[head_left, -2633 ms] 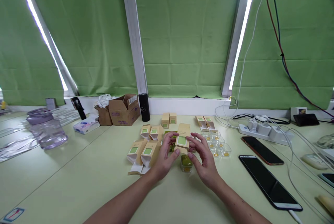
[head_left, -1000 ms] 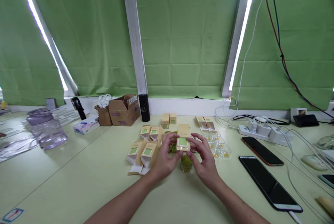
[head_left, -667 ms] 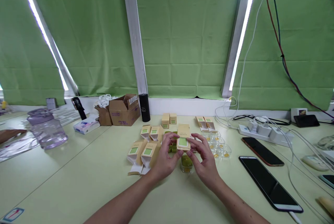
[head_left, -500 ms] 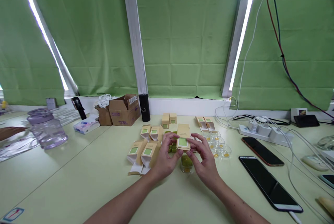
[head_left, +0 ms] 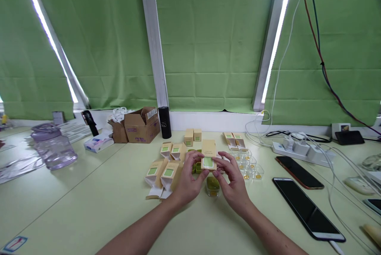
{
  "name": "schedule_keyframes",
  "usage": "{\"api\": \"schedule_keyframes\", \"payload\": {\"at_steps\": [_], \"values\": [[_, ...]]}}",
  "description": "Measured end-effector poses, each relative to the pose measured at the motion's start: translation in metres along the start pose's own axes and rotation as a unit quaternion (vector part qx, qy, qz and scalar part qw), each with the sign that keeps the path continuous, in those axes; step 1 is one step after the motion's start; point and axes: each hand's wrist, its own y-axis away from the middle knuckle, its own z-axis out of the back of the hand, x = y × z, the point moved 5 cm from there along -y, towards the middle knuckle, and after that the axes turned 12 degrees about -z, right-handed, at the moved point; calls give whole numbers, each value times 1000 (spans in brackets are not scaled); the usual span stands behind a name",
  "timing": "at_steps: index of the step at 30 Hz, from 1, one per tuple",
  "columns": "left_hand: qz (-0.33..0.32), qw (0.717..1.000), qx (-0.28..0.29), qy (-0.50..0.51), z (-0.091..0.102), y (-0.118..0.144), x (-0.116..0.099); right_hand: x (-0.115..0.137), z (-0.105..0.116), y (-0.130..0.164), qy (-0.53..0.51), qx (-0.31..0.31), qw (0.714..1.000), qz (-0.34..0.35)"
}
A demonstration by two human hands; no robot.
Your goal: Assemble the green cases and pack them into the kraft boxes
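Lower centre: left hand [head_left: 187, 180] and right hand [head_left: 235, 183], fingers curled, pinching small tan cardboard carton [head_left: 208, 159] between fingertips, held above table [head_left: 89, 207]. Carton rectangular, matte, glossy green window on face, top flap raised. Directly beneath: small clear jar [head_left: 212, 186], green contents, standing on smooth pale-green laminate. Centre left: open cartons [head_left: 162, 173], same card. Centre right: clear plastic cups [head_left: 248, 164], gold dots inside. Lower right: black glass phone [head_left: 306, 207], flat. Far: brown corrugated box [head_left: 141, 126], black cylinder [head_left: 164, 117], green fabric blinds [head_left: 208, 37].
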Motion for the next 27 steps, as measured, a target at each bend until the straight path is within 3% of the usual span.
{"api": "schedule_keyframes", "payload": {"at_steps": [7,14,21,27], "values": [[-38,993,21,-112,4,2,-4,-2,-3,2,31,29,999,-18],[-64,987,27,-142,3,4,-3,-3,-3,8,75,34,997,-9],[20,997,-10,-71,6,3,11,12,-4,8,58,50,996,55],[76,995,-57,11,7,8,25,19,-7,11,115,73,985,105]]}}
